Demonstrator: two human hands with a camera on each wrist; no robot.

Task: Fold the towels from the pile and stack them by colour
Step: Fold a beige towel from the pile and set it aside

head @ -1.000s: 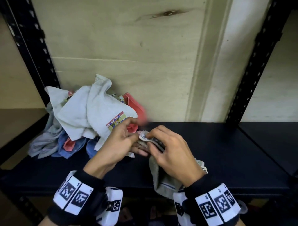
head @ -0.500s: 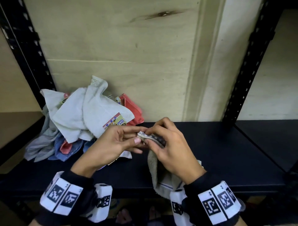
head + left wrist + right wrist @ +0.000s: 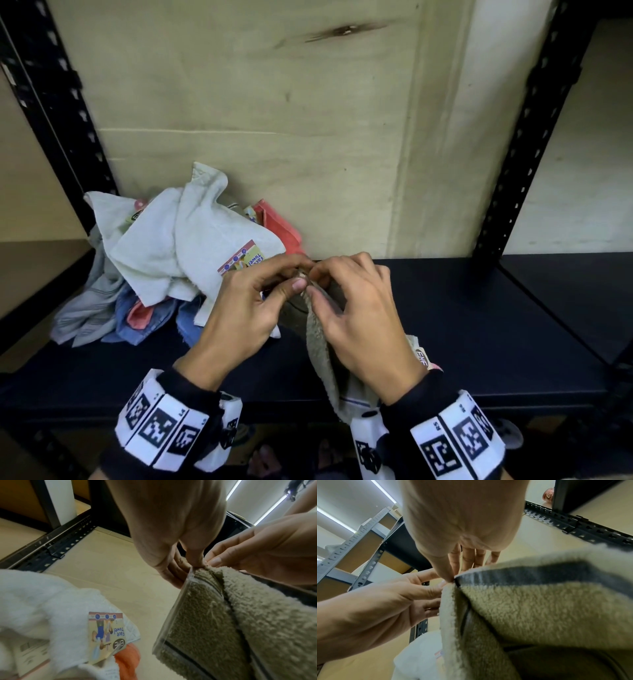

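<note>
A beige-olive towel with a dark stripe hangs over the front of the black shelf. Both hands meet at its top edge. My left hand pinches the towel's edge between thumb and fingers, and my right hand pinches the same edge right beside it. The left wrist view shows the towel with both thumbs meeting at its corner; the right wrist view shows the towel the same way. The pile of unfolded white, blue, grey and coral towels lies at the shelf's left, touching my left hand.
A plywood back wall closes the shelf behind. Black perforated uprights stand at the left and right. The white towel on top of the pile carries a paper label. Bare shelf surface stretches to the right of my hands.
Both hands have shifted slightly up and away from me, drawing closer together on the towel's edge. My left hand has moved from the pile side onto the towel.
</note>
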